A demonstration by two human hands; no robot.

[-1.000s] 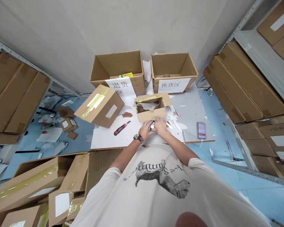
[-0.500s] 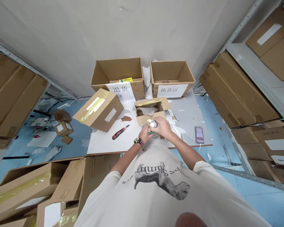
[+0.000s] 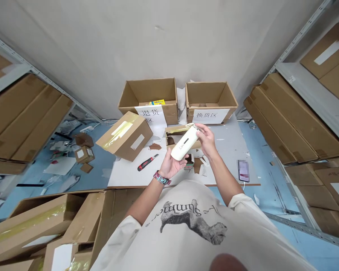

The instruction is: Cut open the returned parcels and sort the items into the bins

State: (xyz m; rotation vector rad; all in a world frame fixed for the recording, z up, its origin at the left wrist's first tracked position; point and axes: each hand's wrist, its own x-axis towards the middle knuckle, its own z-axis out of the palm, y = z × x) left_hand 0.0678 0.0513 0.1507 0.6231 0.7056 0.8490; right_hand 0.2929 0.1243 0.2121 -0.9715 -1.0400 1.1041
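A white cylindrical bottle [image 3: 185, 143] with a small dark label is held up in both my hands, tilted, above the table. My left hand [image 3: 169, 164] cradles its lower end, palm up. My right hand [image 3: 206, 140] grips its upper end, near a thin loop at the top. Just beneath the bottle is a torn-open cardboard box [image 3: 173, 130] with paper inside, partly hidden by the bottle and my hands. A red-and-black utility knife [image 3: 147, 162] lies on the white board to the left of my left hand.
Two open cartons with paper signs [image 3: 151, 114] [image 3: 211, 116] stand at the back of the white-topped table [image 3: 124, 177]. A taped carton [image 3: 127, 136] lies tilted at left. A blurred phone [image 3: 243, 170] lies at right. Metal shelves with cartons flank both sides, above a blue floor.
The white bottle has come up from the torn box front and now shows at full length between my hands. My hands have moved apart and risen, with my left hand turned palm up.
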